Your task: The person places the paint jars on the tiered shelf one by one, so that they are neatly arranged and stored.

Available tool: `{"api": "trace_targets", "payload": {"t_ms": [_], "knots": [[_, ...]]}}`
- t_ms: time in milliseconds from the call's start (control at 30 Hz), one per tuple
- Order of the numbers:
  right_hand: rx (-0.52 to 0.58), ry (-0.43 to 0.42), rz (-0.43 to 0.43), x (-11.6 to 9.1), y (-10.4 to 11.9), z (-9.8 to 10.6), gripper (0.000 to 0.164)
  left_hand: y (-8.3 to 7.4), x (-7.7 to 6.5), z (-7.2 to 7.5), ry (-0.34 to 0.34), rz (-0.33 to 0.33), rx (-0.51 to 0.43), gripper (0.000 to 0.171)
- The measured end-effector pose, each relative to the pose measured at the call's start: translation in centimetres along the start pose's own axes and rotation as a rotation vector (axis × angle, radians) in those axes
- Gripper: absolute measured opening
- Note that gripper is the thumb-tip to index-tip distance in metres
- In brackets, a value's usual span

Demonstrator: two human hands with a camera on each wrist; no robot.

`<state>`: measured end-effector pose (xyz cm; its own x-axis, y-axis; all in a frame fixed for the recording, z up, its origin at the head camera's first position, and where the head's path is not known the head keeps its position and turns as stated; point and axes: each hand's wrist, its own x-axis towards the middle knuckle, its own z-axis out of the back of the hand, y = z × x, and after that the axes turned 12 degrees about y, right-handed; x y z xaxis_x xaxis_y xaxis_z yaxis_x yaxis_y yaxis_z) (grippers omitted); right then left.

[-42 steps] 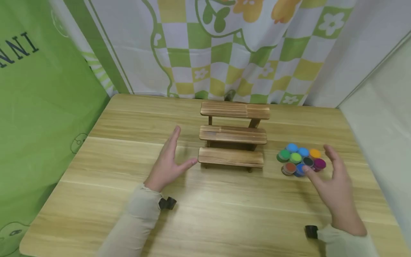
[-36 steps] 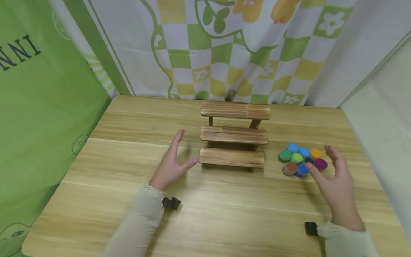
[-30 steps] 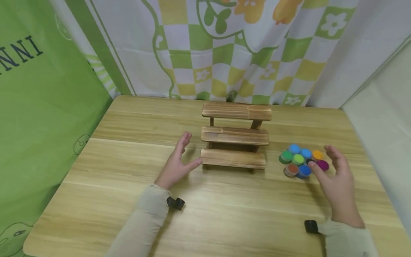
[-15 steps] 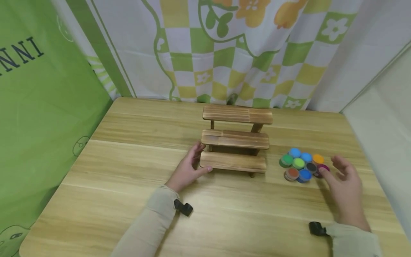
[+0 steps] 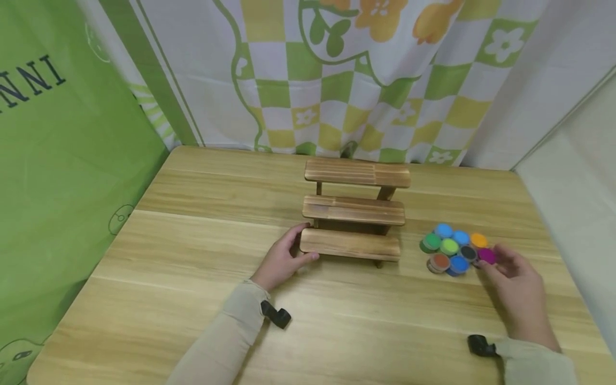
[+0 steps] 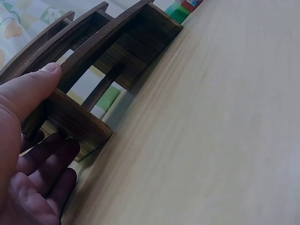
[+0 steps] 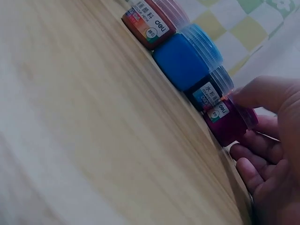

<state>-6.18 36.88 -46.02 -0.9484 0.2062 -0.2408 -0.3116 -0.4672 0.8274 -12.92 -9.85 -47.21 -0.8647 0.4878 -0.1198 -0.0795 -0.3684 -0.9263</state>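
A three-tier wooden display stand (image 5: 353,210) stands on the table. My left hand (image 5: 280,262) grips the left end of its lowest board. In the left wrist view the thumb (image 6: 40,86) lies on the front of the board, with the fingers curled behind the side panel. To the right of the stand sits a cluster of small paint jars with coloured lids. My right hand (image 5: 522,286) holds the purple paint jar (image 5: 487,255) at the cluster's right edge. Thumb and fingers are around this jar (image 7: 227,124), which still touches the table beside the black paint jar (image 7: 204,93).
Brown (image 5: 439,262), blue (image 5: 458,265), green (image 5: 430,243), lime (image 5: 449,246), light blue and orange paint jars (image 5: 478,240) stand close together. A checked curtain (image 5: 356,96) hangs along the table's back edge, and green cloth (image 5: 72,187) hangs at the left.
My left hand has moved right and taken hold of the stand's lowest board. My right hand has come down onto the purple paint jar and closed around it.
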Motion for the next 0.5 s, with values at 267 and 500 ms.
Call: {"api": "trace_targets", "payload": {"t_ms": [267, 500], "knots": [[-0.043, -0.061, -0.019, 0.05, 0.0, -0.2, 0.067, 0.35, -0.04, 0.11, 0.031, -0.002, -0.007, 0.079], [0.117, -0.134, -0.027, -0.01, 0.71, -0.32, 0.047, 0.49, -0.03, 0.23, 0.026, -0.021, -0.015, 0.078]]}}
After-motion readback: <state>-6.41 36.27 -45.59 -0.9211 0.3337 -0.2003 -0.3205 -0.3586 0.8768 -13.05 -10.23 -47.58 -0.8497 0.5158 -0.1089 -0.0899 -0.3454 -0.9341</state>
